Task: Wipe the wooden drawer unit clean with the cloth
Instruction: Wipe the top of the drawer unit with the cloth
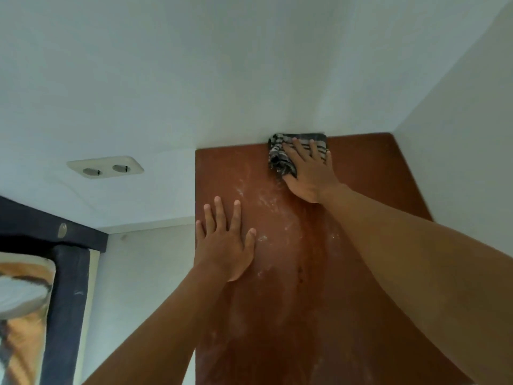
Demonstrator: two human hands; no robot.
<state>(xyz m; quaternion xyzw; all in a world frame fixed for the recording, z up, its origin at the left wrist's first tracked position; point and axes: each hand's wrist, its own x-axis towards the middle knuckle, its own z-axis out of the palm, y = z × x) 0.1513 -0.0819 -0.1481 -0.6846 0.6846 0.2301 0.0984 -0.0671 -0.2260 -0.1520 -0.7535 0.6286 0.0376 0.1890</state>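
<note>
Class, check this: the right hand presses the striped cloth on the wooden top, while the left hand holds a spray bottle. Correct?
No: the head view shows the left hand flat and empty on the wooden top; the rest stands.

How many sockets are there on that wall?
2, side by side in one cream plate left of the wooden drawer unit: the left socket and the right socket. More may lie out of view.
</note>
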